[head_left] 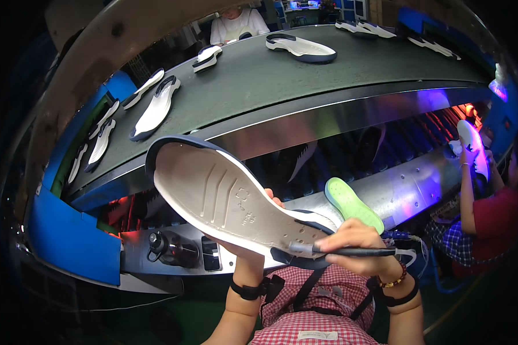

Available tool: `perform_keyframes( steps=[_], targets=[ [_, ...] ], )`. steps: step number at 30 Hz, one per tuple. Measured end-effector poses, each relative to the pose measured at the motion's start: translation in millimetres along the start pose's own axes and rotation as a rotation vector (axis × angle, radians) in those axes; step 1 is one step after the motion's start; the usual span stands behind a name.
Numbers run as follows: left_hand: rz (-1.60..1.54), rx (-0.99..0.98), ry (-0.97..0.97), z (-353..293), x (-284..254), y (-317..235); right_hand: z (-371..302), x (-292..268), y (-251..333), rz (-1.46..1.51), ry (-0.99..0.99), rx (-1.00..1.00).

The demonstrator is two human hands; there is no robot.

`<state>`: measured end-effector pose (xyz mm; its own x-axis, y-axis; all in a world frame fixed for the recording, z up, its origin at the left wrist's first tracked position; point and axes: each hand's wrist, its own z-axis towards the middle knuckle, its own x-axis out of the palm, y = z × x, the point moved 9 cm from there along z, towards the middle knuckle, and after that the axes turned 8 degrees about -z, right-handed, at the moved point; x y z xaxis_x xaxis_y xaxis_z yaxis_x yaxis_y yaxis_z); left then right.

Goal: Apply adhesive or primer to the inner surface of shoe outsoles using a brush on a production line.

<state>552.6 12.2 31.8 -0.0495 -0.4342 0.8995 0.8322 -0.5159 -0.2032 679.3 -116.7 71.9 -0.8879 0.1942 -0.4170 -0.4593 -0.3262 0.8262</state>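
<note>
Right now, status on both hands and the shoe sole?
Left hand holding shoe sole from beneath. Right hand gripping black-handled brush at sole's narrower end. Green sole lying beyond right hand.

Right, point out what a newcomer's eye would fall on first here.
First, the big white shoe sole with a navy rim in the centre, held up in the left hand, while the right hand holds a black-handled brush-like tool over its narrower end. Next, the lime-green sole on the metal ledge beyond the right hand. Then, at far right, the violet-lit sole in a co-worker's hands.
</note>
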Motion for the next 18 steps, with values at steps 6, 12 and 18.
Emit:
perform_keyframes(
  steps=[6,12,18],
  targets=[
    [-0.157,-0.01,0.006,3.5,-5.6,-5.2,-12.7,13.3,3.7,-0.007,0.202,-0.077],
    [0.061,0.115,-0.161,7.0,-12.6,-15.3,-20.0,11.3,-16.9,0.066,0.152,0.014],
    [0.078,0.074,-0.179,8.2,-5.9,-13.4,-30.9,-7.5,-35.2,0.297,0.074,0.097]
  ],
)
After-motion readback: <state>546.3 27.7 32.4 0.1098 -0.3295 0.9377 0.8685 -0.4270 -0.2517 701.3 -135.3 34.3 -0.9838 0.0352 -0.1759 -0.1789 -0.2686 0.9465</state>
